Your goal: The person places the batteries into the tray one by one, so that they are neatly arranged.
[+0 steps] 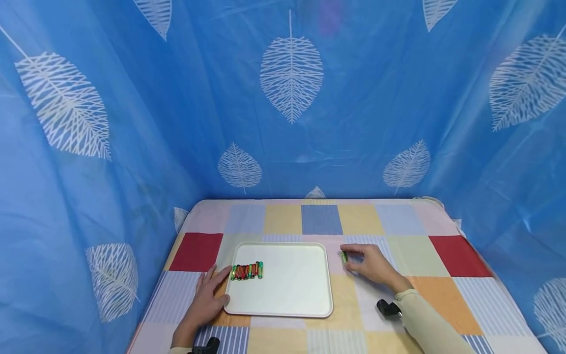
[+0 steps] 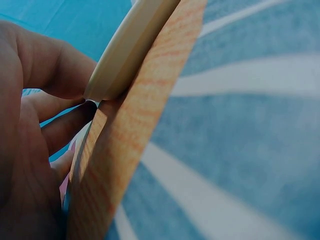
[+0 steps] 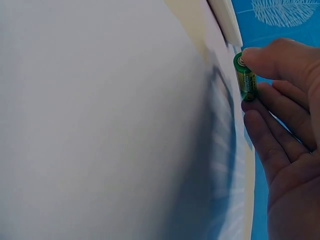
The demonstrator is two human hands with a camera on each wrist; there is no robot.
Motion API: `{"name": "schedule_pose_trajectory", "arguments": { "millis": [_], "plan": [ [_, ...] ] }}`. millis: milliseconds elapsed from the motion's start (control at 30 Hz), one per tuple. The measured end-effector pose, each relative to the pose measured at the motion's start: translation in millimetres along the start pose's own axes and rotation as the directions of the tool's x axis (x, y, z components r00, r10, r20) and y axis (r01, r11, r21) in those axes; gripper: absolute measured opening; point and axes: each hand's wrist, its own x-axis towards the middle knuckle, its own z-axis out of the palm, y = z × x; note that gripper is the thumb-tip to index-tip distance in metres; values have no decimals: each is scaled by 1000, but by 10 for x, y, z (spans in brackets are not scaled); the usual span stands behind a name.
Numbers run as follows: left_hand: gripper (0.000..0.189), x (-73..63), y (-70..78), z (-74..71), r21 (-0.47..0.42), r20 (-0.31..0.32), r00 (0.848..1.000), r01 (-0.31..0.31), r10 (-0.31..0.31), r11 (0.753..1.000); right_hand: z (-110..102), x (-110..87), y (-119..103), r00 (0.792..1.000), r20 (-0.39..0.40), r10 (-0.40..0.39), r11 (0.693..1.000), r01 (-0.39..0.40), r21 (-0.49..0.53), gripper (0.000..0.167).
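My right hand (image 1: 373, 264) pinches a green battery (image 1: 344, 257) between thumb and fingers, off the right side of a white tray (image 1: 292, 295). The right wrist view shows the thumb on one end of this battery (image 3: 247, 84) and a fingertip at the other. Inside the tray, at its left side, several red and green batteries (image 1: 247, 271) lie side by side in a row. My left hand (image 1: 207, 299) rests at the tray's left edge, fingers spread. In the left wrist view its thumb touches the tray's rim (image 2: 120, 60).
A patchwork cloth (image 1: 318, 219) covers the table under the tray. Blue curtains (image 1: 345, 123) with white leaf prints hang behind and at both sides. A black wrist device (image 1: 388, 308) sits by the right forearm, another (image 1: 208, 346) by the left.
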Motion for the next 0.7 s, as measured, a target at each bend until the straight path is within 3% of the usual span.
{"name": "schedule_pose_trajectory", "arguments": {
  "millis": [267, 500, 700],
  "plan": [
    [85, 51, 31, 34, -13, -2, 1000, 2, -2, 1000, -70, 49, -59, 998, -8, -62, 998, 62, 25, 49],
    [88, -3, 45, -15, 1, 20, 999, 29, -29, 1000, 38, 43, -176, 996, 1, -88, 995, 88, 41, 46],
    [88, -31, 22, -27, -2, 15, 1000, 15, -15, 1000, 107, 76, -264, 991, 16, -129, 990, 128, 55, 46]
  ]
}}
